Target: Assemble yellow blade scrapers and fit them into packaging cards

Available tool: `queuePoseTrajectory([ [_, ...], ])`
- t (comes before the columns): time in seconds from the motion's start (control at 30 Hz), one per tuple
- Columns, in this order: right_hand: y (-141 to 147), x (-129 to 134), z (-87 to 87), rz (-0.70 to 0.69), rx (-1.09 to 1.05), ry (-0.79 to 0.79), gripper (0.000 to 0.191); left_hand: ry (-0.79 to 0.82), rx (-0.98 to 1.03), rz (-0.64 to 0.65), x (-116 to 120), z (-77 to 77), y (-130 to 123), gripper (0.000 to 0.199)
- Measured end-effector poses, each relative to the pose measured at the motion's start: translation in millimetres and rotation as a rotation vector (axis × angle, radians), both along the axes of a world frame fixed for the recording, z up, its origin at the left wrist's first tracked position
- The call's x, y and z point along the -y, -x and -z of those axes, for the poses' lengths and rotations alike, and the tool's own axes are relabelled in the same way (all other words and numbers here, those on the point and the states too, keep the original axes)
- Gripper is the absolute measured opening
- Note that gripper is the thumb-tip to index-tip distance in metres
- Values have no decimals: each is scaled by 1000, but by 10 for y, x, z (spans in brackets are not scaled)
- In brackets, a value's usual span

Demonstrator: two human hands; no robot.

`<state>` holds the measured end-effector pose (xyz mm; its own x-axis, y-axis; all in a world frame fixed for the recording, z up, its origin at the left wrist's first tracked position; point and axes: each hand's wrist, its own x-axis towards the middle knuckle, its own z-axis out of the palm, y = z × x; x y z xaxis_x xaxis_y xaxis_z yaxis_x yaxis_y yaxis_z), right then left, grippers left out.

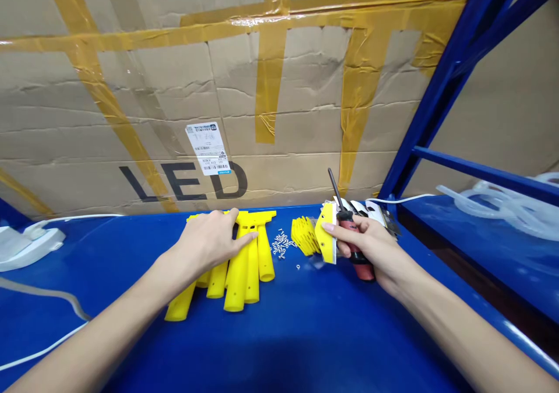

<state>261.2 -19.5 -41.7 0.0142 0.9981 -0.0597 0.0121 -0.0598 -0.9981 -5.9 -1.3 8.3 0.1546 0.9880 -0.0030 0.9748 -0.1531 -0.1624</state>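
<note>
My left hand (213, 236) is over a pile of yellow plastic scraper handles (238, 285), its fingers curled around the head of one and its thumb lying across the top. My right hand (371, 244) is closed around a screwdriver (363, 269) with a red and black grip, the dark shaft pointing up and away. Between the thumb and fingers of that same hand is a yellow plate (327, 239) with a pale metal strip along its right edge. Between the hands lie a stack of yellow plates (304, 236) and a scatter of small silver nuts and screws (282, 244).
Everything lies on a blue shelf (288, 335). A big taped cardboard box (297, 108) marked LED stands behind it. Blue metal posts (419, 113) rise at right, beside clear coiled tubing (489, 206). A white device (30, 244) and cables are at left.
</note>
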Motion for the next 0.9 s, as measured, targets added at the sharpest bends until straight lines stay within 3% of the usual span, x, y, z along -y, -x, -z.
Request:
queuePoseTrajectory([
  [0.23,-16,-8,28,5,-7,4,45,-75,10,35,-29,-24,-8,55],
  [0.3,-15,5,5,-11,-18,15,45,-177,120,104,11,-44,-92,53],
  [0.37,-14,22,-24,-53,-31,19,44,-211,385,238,60,-68,-242,47],
  [0.47,-19,37,-57,-115,-30,4,44,116,869,431,93,-93,-527,34],
  [0.53,-35,29,-61,-136,-41,-17,44,325,1052,415,68,-93,-692,27],
  [0.9,-195,-104,4,-89,-99,-44,37,590,1432,151,-206,36,-984,27],
])
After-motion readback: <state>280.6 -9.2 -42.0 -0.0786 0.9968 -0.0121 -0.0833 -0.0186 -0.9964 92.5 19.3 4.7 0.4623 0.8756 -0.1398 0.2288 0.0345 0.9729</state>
